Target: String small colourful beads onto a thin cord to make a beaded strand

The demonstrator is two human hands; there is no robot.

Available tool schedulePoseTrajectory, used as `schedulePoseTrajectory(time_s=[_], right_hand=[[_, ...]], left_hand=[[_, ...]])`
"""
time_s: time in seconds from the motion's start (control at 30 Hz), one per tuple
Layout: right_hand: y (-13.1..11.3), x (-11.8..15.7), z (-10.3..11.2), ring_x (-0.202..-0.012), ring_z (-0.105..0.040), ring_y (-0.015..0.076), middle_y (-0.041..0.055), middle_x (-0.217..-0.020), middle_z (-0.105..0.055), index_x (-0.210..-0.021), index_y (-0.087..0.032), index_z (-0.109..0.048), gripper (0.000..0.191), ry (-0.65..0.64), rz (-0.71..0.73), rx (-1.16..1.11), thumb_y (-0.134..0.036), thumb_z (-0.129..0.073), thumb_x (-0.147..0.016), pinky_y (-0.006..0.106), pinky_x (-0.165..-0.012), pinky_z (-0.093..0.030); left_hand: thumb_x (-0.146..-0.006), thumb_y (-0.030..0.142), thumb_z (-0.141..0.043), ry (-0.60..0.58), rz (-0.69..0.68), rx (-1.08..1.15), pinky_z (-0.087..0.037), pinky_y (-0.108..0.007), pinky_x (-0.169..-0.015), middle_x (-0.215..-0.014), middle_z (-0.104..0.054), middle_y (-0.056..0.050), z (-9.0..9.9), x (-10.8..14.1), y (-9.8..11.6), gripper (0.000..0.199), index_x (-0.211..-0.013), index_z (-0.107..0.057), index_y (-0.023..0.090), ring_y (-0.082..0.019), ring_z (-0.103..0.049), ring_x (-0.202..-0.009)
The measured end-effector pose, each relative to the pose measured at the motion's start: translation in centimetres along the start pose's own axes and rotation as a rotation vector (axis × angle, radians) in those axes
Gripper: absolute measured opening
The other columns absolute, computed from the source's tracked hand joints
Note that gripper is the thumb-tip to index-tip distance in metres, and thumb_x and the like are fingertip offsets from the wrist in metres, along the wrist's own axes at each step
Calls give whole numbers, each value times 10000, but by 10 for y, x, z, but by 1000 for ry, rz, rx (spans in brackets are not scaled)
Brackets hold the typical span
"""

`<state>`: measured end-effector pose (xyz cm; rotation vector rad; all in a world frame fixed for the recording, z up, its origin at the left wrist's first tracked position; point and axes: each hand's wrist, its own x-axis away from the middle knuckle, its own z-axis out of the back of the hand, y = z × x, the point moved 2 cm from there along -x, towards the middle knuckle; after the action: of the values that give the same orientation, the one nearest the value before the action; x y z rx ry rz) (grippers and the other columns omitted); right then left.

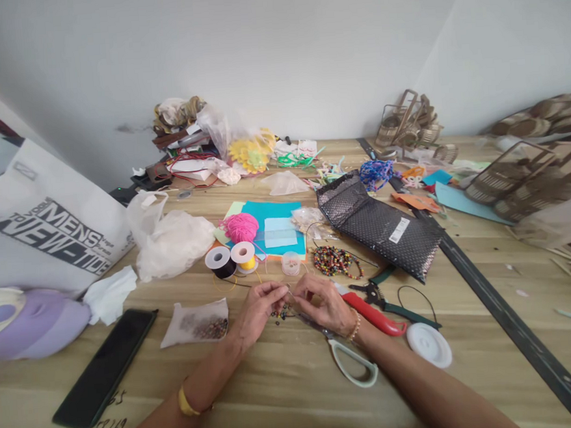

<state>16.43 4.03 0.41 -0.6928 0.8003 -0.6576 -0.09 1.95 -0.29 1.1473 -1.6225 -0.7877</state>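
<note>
My left hand (pixel 260 311) and my right hand (pixel 325 302) meet above the table, each with its fingertips pinched together. Something thin and small shows between them, perhaps a cord end or wire, too fine to name. Loose dark and coloured beads (pixel 281 311) lie under the fingers. Beneath my right hand are scissors (pixel 353 364) with pale handles. Beyond it lies a heap of multicoloured bead strings (pixel 335 262). A small clear tub (pixel 291 263) stands just past my fingertips. Left of my left hand rests a clear bag of beads (pixel 198 323).
Black (pixel 220 262) and yellow thread spools (pixel 244 257) stand by pink yarn (pixel 241 228). At right are a red-handled tool (pixel 375 313), green-handled pliers (pixel 376 295), a white lid (pixel 428 345) and a black bubble mailer (pixel 381 223). A phone (pixel 105 369) lies left.
</note>
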Motion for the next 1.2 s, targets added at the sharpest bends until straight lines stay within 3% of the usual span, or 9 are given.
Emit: schedulePoseTrajectory(time_s=[0.77,1.2], right_hand=[[5,1,-1,-621,-568,144,35,-711,-636,-798,-187,-613,143,23,-13,6,-285,-571,-893,264,-583,-445],[7,2,-2,-608,-546,126,18,-698,-609,-796,-180,-608,107,23,-10,35,-236,-572,-880,238,-570,-425]], left_hand=[[-649,353,-749,-13,-97,-268,-352,-231,-522,-559,-576,9,-3,6,6,233,-711,-714,131,-98,-453,-522],[-640,307,-756,20,-140,-308,-408,-232,-575,-619,-649,-8,-1,5,7,193,-730,-729,138,-117,-524,-582]])
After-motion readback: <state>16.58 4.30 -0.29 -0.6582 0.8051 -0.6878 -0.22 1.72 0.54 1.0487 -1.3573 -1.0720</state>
